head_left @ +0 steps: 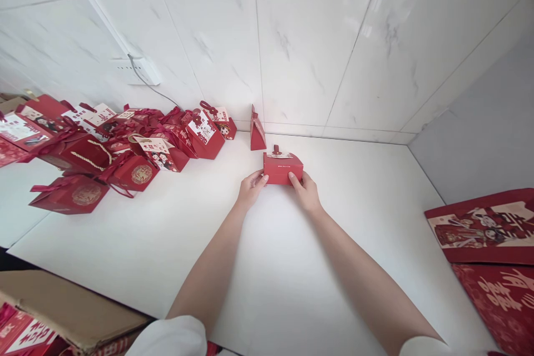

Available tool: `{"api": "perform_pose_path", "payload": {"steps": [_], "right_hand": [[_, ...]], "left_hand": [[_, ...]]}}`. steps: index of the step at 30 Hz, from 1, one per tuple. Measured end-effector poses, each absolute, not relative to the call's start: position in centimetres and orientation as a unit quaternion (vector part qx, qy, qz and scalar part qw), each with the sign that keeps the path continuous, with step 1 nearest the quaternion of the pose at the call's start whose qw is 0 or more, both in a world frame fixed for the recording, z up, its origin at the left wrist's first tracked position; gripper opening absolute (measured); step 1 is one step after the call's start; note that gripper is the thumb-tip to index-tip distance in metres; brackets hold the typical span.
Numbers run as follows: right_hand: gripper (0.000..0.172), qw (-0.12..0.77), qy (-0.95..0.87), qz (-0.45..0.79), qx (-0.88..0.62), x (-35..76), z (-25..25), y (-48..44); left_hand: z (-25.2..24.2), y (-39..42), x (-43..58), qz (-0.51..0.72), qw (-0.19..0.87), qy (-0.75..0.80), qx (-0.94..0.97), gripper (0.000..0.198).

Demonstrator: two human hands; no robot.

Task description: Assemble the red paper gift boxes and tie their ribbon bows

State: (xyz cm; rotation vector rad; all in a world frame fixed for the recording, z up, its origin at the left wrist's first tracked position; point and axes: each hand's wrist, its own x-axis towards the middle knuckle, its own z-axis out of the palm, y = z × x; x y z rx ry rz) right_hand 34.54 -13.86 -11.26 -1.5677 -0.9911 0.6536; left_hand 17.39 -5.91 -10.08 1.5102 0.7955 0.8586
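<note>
Box (283, 169), folded bag (257, 133) behind, bag pile (125, 147) left

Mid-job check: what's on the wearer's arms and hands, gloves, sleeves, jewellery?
The left hand and right hand wear no gloves; no rings or watch show. Forearms are uncovered. A white left sleeve and white right sleeve show at the bottom edge, near the elbows.

A small red gift box (282, 167), closed and topped by a tag, is set upright on the white worktop (292, 267).
</note>
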Motion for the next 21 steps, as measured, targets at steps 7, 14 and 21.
{"api": "perform_pose_path", "payload": {"steps": [7,14,21], "right_hand": [[0.050,0.554,-0.417,0.285,-0.662,34.54,-11.14,-13.95],[0.054,0.557,-0.419,0.286,-0.658,34.49,-11.06,-13.99],[0.053,0.554,-0.422,0.282,-0.660,34.58,-11.28,-13.91]], "left_hand": [[-10.04,-5.96,17.38,0.368,0.578,0.336,0.646,0.047],[-9.95,-6.04,17.44,0.370,0.581,0.347,0.637,0.047],[-9.90,-6.06,17.45,0.370,0.581,0.342,0.639,0.049]]}}
